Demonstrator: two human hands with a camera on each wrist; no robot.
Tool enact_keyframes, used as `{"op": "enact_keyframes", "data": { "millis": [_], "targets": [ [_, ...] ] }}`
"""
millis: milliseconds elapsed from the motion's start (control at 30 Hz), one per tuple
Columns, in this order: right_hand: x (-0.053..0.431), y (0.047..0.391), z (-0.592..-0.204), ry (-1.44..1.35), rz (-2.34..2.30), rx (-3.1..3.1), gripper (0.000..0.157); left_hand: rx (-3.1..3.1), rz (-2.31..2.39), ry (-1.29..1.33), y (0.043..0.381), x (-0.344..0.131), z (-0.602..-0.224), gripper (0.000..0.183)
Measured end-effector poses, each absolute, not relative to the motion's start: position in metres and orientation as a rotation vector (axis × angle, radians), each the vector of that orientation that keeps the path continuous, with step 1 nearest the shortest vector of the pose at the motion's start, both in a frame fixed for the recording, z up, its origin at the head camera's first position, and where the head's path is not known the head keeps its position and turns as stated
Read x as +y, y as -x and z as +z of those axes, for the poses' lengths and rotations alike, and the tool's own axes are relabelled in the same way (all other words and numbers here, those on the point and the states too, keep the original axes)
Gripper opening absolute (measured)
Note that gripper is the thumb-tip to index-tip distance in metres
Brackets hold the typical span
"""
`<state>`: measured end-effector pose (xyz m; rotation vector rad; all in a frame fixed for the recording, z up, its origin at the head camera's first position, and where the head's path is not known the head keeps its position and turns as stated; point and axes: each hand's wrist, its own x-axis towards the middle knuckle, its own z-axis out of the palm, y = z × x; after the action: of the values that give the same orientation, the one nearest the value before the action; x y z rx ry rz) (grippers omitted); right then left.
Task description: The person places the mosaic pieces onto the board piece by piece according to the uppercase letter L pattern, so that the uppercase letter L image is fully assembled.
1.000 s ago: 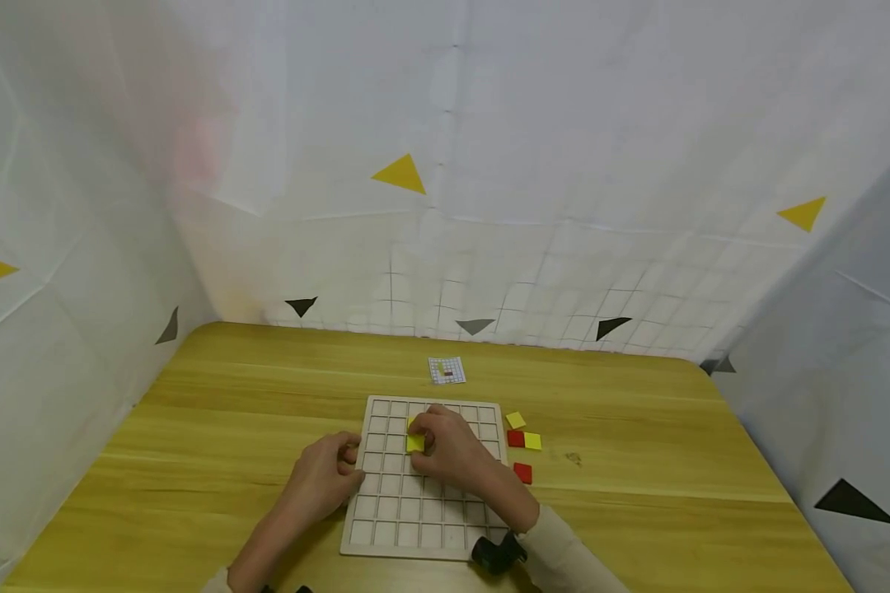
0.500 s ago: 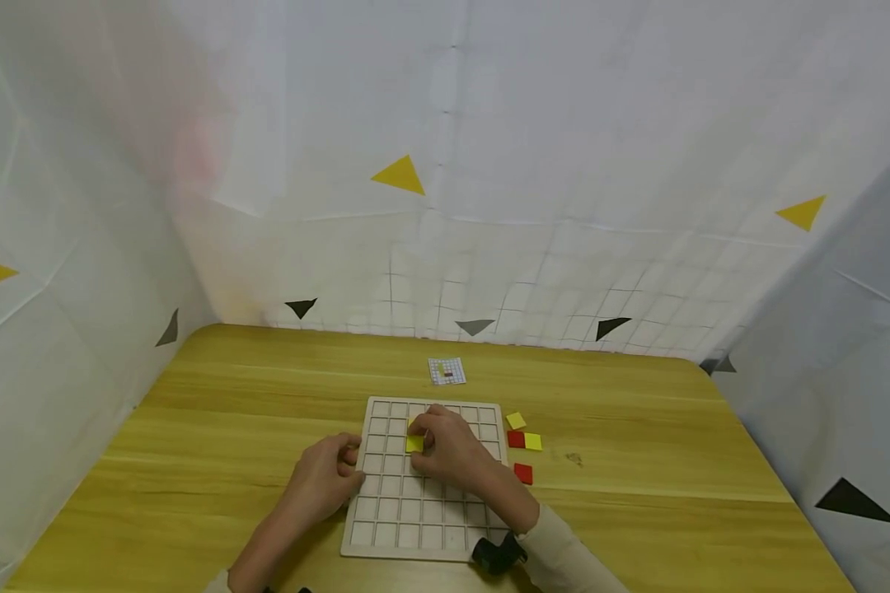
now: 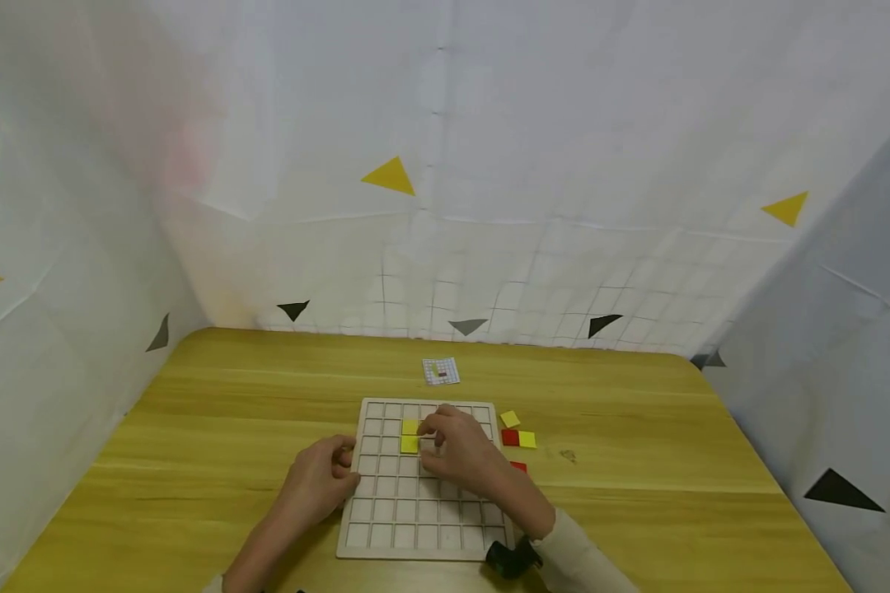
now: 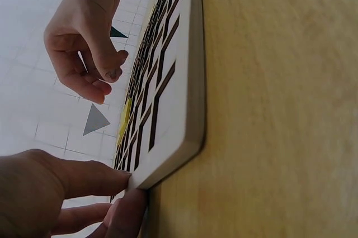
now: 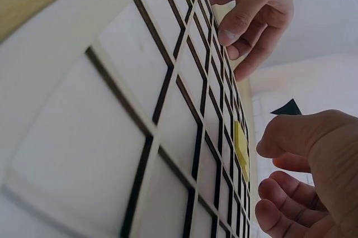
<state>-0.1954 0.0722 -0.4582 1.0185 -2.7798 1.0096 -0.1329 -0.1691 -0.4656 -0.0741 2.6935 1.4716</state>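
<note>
A pale gridded board (image 3: 383, 535) lies on the wooden table. Two yellow square tiles (image 3: 409, 445) sit in neighbouring cells of its upper part, one behind the other. Just right of them, my right hand (image 3: 463, 449) hovers over the board with bent fingers and a gap between thumb and fingertips; nothing shows in that gap in the right wrist view (image 5: 313, 176). My left hand (image 3: 317, 478) rests at the board's left edge, its thumb and fingertips touching the rim at separate spots. In the left wrist view its fingers (image 4: 92, 179) lie right against that edge.
Right of the board lie a loose yellow tile (image 3: 509, 419), a red tile (image 3: 510, 437) beside another yellow tile (image 3: 527, 440), and a second red tile (image 3: 518, 467) partly hidden by the right arm. A small printed grid card (image 3: 441, 371) lies behind the board. White sheeting (image 3: 564, 123) surrounds the table.
My right hand has shifted slightly right, off the yellow tiles, uncovering both of them. The left hand stays at the board's edge. The head view has turned a little.
</note>
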Motion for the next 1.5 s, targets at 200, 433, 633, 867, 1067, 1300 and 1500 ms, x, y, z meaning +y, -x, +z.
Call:
{"op": "enact_keyframes", "data": {
  "millis": [200, 433, 633, 867, 1067, 1300, 1500],
  "targets": [
    [0.085, 0.195, -0.457, -0.999, 0.988, -2.741, 0.02, 2.702, 1.46, 0.073, 0.133, -0.169, -0.467, 0.048],
    [0.107, 0.198, -0.457, -0.952, 1.038, -2.697, 0.023, 2.709, 1.44, 0.074, 0.134, -0.168, -0.465, 0.049],
    [0.12, 0.198, -0.455, -0.929, 1.058, -2.673, 0.025, 2.697, 1.435, 0.1, 0.134, -0.169, -0.463, 0.048],
    [0.136, 0.197, -0.454, -0.819, 1.031, -2.739, 0.023, 2.68, 1.457, 0.104, 0.134, -0.168, -0.464, 0.049],
    [0.149, 0.198, -0.456, -0.764, 1.032, -2.761, 0.024, 2.686, 1.458, 0.103, 0.134, -0.169, -0.464, 0.048],
    [0.167, 0.196, -0.458, -0.696, 1.031, -2.763, 0.024, 2.702, 1.448, 0.089, 0.134, -0.168, -0.464, 0.047],
    [0.181, 0.196, -0.462, -0.675, 0.995, -2.757, 0.021, 2.681, 1.472, 0.103, 0.133, -0.167, -0.464, 0.047]
  ]
}}
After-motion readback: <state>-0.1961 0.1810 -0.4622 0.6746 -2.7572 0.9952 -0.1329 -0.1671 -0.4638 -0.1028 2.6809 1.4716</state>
